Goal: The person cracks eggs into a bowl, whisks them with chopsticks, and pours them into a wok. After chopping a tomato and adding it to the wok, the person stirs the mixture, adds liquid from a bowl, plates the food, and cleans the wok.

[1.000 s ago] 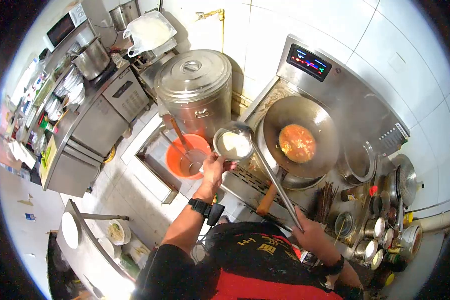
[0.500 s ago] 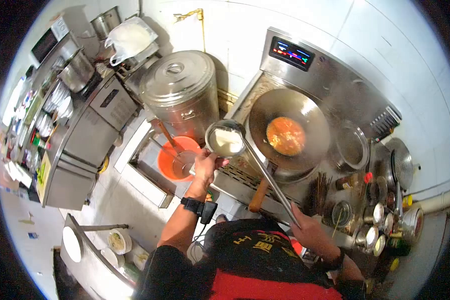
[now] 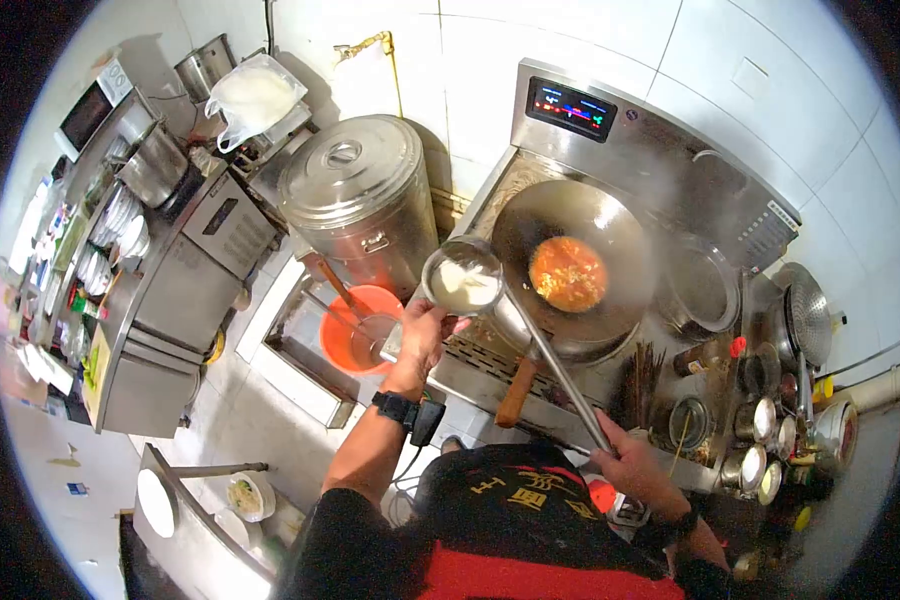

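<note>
My right hand (image 3: 635, 465) is wrapped around the end of the long metal handle of a ladle (image 3: 560, 375). The ladle's round bowl end holds a pale, creamy liquid (image 3: 465, 285) with whitish lumps. At its near edge, my left hand (image 3: 422, 335) is closed with the fingers curled under the rim; part of this grip is hidden. Just right of the ladle, a wok (image 3: 620, 240) sits on the stove with orange-red broth (image 3: 568, 273) and yellowish bits in it. The wok's wooden handle (image 3: 517, 395) points toward me, below the ladle's shaft.
A big lidded steel pot (image 3: 355, 190) stands behind an orange bucket (image 3: 355, 325) to the left. Seasoning containers (image 3: 755, 420) crowd the right side, near a metal strainer (image 3: 805, 320). Behind the wok rises the stove's control panel (image 3: 572, 108). A side table (image 3: 185, 490) stands lower left.
The view has shifted slightly. The ladle's bowl end and my left hand have moved a little to the right together, and the pale liquid's surface looks different. Both hands keep their grip.
</note>
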